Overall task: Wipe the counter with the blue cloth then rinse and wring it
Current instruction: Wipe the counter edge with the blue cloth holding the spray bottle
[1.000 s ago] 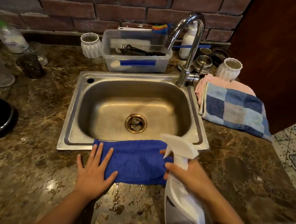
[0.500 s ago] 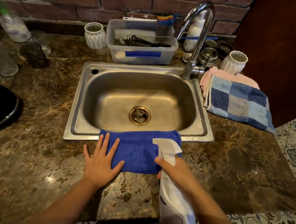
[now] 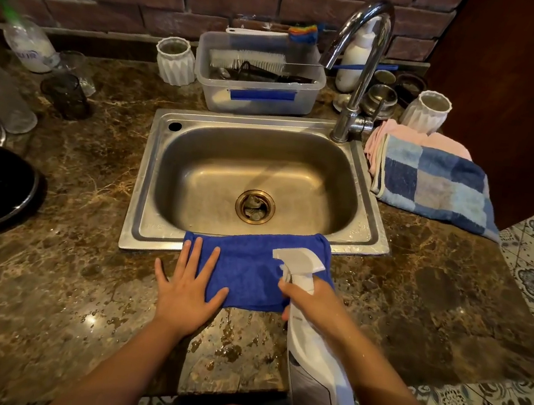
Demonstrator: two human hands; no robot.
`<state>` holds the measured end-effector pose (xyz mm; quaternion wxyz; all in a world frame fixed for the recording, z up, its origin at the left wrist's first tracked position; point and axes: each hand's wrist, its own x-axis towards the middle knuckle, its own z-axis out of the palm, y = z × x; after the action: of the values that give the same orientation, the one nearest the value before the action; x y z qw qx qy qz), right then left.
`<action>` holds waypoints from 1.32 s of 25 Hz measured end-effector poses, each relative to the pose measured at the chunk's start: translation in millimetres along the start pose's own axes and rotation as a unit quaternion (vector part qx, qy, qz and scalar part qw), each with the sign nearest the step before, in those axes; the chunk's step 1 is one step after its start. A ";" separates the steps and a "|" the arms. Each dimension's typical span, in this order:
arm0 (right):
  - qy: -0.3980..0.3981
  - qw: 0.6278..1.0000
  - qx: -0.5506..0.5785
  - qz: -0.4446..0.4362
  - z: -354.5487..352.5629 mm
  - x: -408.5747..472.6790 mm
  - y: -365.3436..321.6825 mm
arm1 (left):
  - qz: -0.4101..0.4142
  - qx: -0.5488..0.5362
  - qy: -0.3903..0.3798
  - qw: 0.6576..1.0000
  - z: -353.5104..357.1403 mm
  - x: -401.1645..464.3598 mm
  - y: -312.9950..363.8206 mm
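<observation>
Glossy marble counter, left hand splayed flat on blue cloth, right hand gripping spray bottle

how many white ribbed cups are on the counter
2. One white ribbed cup stands left of the clear plastic bin; the other stands right of the faucet, behind the folded towels. Clutter may hide more.

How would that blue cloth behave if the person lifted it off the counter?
The blue cloth would probably go floppy: it already drapes over the sink rim. It looks like soft terry, so likely light and easy to grip. Droplets on the counter suggest it may turn damp and heavier.
</observation>
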<state>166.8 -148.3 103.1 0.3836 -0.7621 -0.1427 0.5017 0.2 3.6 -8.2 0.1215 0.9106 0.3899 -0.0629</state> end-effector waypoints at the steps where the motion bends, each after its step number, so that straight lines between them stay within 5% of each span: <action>1: 0.002 1.000 -0.004 0.005 0.7 1.8 1.2 | 0.001 0.002 0.000 1.000 0.2 -0.1 -0.4; 13: 0.032 0.998 0.052 -0.027 -16.8 8.1 2.8 | 0.005 -0.011 -0.004 1.000 -1.0 -0.3 -1.5; 20: 0.182 0.974 0.077 -0.114 -88.5 7.3 -33.1 | 0.000 -0.008 -0.017 1.000 -2.3 -0.1 0.7; 33: 0.416 0.862 0.074 -0.281 -161.3 42.7 -38.2 | -0.011 -0.019 -0.032 0.999 -4.7 0.2 2.8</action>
<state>333.6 -168.4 135.6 0.5872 -0.7970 -0.1404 0.0177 2.5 3.1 -3.2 0.1501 0.9016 0.3965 -0.0858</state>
